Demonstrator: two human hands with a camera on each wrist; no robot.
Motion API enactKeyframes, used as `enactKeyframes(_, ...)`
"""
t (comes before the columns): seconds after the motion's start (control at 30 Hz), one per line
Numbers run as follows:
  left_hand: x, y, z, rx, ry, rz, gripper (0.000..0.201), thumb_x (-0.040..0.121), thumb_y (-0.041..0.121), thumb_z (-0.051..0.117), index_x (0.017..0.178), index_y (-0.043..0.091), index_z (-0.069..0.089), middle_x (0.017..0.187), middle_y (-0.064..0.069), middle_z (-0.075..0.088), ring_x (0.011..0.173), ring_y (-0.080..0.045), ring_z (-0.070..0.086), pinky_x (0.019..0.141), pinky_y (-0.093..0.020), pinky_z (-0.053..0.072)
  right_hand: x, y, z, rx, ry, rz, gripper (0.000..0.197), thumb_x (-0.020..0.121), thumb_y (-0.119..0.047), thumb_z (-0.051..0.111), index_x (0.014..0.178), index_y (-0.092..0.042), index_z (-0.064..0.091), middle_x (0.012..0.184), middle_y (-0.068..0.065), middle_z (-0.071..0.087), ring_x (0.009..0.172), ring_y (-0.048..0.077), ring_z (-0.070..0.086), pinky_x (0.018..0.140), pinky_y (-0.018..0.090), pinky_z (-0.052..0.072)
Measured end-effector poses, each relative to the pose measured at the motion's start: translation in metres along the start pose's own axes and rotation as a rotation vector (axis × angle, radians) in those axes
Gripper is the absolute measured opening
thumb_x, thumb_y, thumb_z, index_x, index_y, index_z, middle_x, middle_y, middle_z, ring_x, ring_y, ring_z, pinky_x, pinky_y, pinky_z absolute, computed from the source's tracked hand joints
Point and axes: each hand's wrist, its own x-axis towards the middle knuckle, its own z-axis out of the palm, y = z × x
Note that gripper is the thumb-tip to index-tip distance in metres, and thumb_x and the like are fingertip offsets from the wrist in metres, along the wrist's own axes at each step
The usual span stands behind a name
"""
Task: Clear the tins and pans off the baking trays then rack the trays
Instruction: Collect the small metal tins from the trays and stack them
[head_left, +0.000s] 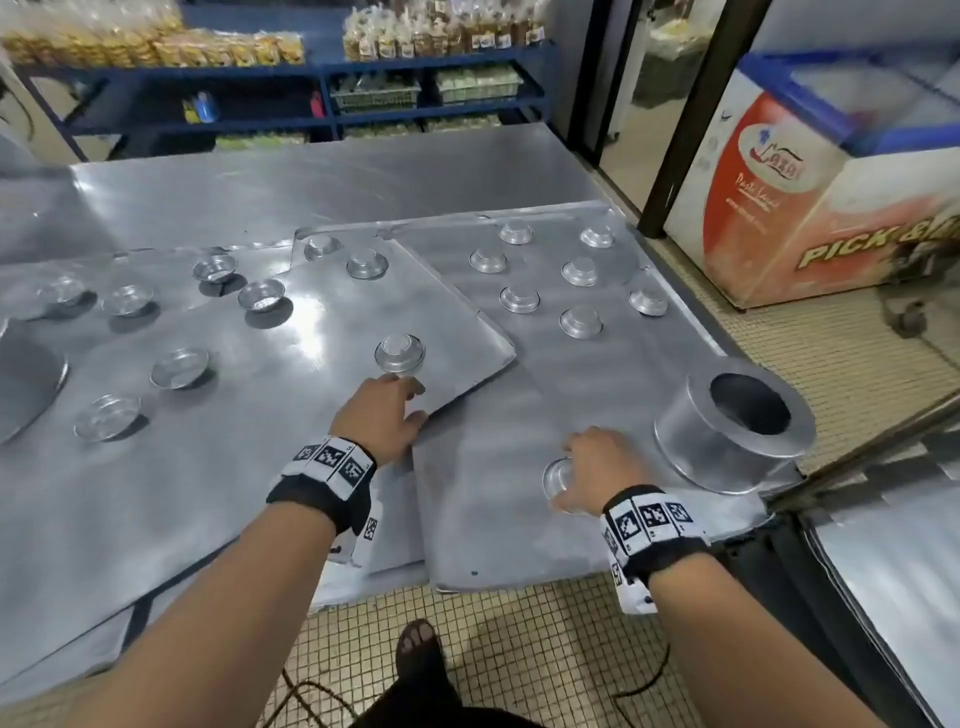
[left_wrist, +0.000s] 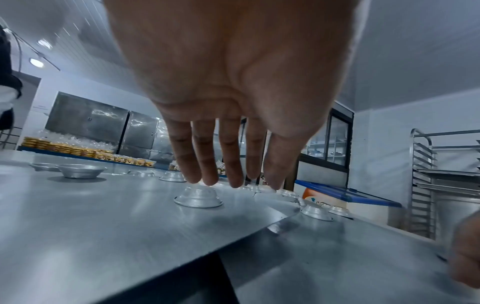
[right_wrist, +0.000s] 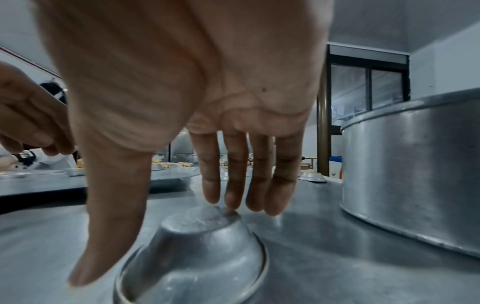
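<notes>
Two overlapping metal baking trays lie on the steel table: a left tray (head_left: 234, 441) on top and a right tray (head_left: 498, 519). My left hand (head_left: 387, 410) hovers with straight fingers (left_wrist: 207, 174) just above an upturned small tin (head_left: 399, 353) (left_wrist: 198, 198), not touching it. My right hand (head_left: 592, 467) (right_wrist: 150, 230) pinches another upturned small tin (head_left: 555, 475) (right_wrist: 197, 257), thumb on its near side and fingertips (right_wrist: 232, 197) on the far edge of its base. The tin still sits on the right tray. A large round pan (head_left: 727, 431) (right_wrist: 415, 174) stands just right of that hand.
Several upturned tins (head_left: 519, 299) dot the far right tray; several upright tins (head_left: 179, 368) sit on the left trays. A tray rack (left_wrist: 426, 185) stands to the right, a chest freezer (head_left: 779, 208) beyond the table corner, and blue shelves (head_left: 311, 93) behind.
</notes>
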Motion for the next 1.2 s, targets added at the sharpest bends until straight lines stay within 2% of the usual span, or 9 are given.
enactKeyframes(0.13,0.040,-0.016,-0.004,0.026,-0.070,-0.035,0.043,0.094,0.029,0.062,0.136,0.020,0.058,0.132,-0.007,0.060,0.124,-0.031,0.053,0.101,-0.046,0.048,0.009,-0.002,-0.002,0.057,-0.072,0.081,0.072,0.058,-0.040,0.085,0.122,-0.019,0.060,0.121,0.001,0.061,0.114,0.022,0.057,0.095,0.035,0.051)
enactKeyframes(0.23,0.069,-0.026,-0.001,0.070,-0.091,-0.056,0.048,0.093,0.027,0.063,0.139,0.018,0.054,0.136,-0.014,0.053,0.126,-0.036,0.049,0.101,-0.048,0.049,0.014,-0.005,-0.001,0.087,-0.088,0.112,0.067,0.055,-0.035,0.085,0.116,-0.020,0.061,0.116,0.000,0.061,0.106,0.019,0.059,0.090,0.030,0.052)
enactKeyframes(0.33,0.096,-0.033,0.000,0.083,-0.090,-0.095,0.045,0.091,0.030,0.059,0.135,0.020,0.054,0.135,-0.014,0.049,0.124,-0.038,0.048,0.098,-0.047,0.050,0.016,-0.010,-0.005,0.128,-0.108,0.156,0.070,0.049,-0.038,0.091,0.110,-0.021,0.062,0.108,-0.001,0.059,0.098,0.018,0.058,0.083,0.029,0.053)
enactKeyframes(0.4,0.110,-0.034,0.002,0.075,-0.095,-0.118,0.050,0.093,0.036,0.058,0.140,0.020,0.050,0.140,-0.014,0.045,0.130,-0.039,0.044,0.102,-0.049,0.048,0.018,-0.012,-0.007,0.151,-0.107,0.163,0.071,0.046,-0.041,0.093,0.106,-0.021,0.061,0.105,-0.001,0.059,0.095,0.018,0.058,0.083,0.031,0.053)
enactKeyframes(0.5,0.130,-0.036,0.006,0.110,-0.182,-0.131,0.060,0.093,0.038,0.059,0.147,0.018,0.042,0.146,-0.015,0.041,0.133,-0.041,0.042,0.104,-0.051,0.046,0.019,-0.011,-0.007,0.198,-0.100,0.168,0.073,0.042,-0.041,0.094,0.102,-0.023,0.056,0.103,-0.002,0.057,0.096,0.018,0.053,0.085,0.034,0.052)
enactKeyframes(0.6,0.144,-0.037,0.009,0.185,-0.257,-0.115,0.063,0.091,0.039,0.065,0.145,0.014,0.043,0.142,-0.018,0.044,0.129,-0.043,0.045,0.102,-0.050,0.046,0.018,-0.008,-0.006,0.232,-0.095,0.170,0.073,0.042,-0.040,0.095,0.102,-0.025,0.055,0.103,-0.005,0.052,0.099,0.017,0.048,0.084,0.032,0.048)
enactKeyframes(0.8,0.152,-0.039,0.010,0.252,-0.263,-0.111,0.056,0.091,0.040,0.064,0.139,0.017,0.049,0.136,-0.016,0.048,0.124,-0.042,0.045,0.096,-0.045,0.046,0.017,-0.003,-0.005,0.228,-0.115,0.146,0.067,0.050,-0.037,0.093,0.105,-0.022,0.058,0.107,-0.004,0.051,0.102,0.017,0.046,0.090,0.030,0.046)
enactKeyframes(1.0,0.144,-0.027,0.017,0.427,-0.257,0.000,0.043,0.097,0.043,0.052,0.125,0.011,0.051,0.119,-0.013,0.052,0.111,-0.038,0.055,0.076,-0.039,0.044,0.023,0.004,-0.007,0.246,-0.147,0.094,0.065,0.043,-0.045,0.092,0.096,-0.030,0.057,0.104,-0.007,0.051,0.099,0.017,0.051,0.083,0.031,0.050)
enactKeyframes(1.2,0.129,-0.013,-0.001,0.288,-0.158,-0.005,0.041,0.095,0.047,0.048,0.120,0.016,0.053,0.114,-0.009,0.054,0.111,-0.035,0.054,0.083,-0.045,0.051,0.035,0.019,-0.020,0.299,-0.083,-0.019,0.062,0.046,-0.045,0.088,0.097,-0.032,0.055,0.107,-0.005,0.049,0.099,0.016,0.052,0.088,0.029,0.047)
